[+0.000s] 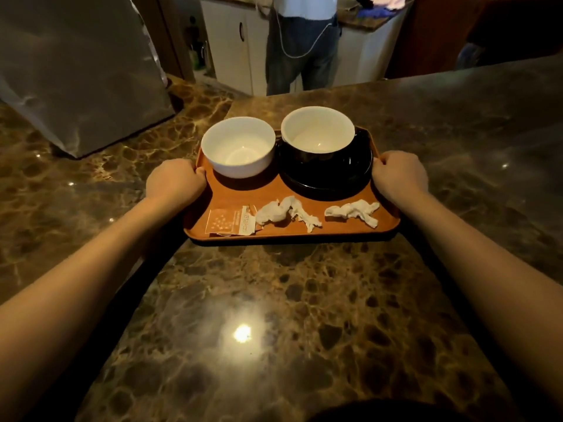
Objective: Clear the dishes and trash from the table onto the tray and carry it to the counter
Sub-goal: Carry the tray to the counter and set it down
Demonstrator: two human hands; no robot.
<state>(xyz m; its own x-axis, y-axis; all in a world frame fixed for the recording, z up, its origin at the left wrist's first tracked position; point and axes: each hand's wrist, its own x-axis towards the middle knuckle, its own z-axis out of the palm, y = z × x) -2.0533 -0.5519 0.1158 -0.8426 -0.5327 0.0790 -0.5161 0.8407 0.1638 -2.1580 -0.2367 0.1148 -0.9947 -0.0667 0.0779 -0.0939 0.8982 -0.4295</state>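
Note:
An orange tray (274,190) lies over the brown marble counter (274,300). My left hand (175,181) grips its left rim and my right hand (399,175) grips its right rim. On the tray stand a white bowl (239,146) at the back left and a second white bowl (316,129) set inside a black dish (329,175) at the back right. Along the tray's near edge lie an orange paper packet (230,220) and two crumpled white napkins (286,211) (353,212).
A large grey metal appliance (76,65) stands on the counter at the back left. Behind the counter a person in jeans (301,47) stands in front of white cabinets (231,41). A lamp's reflection (242,332) shines on the near marble.

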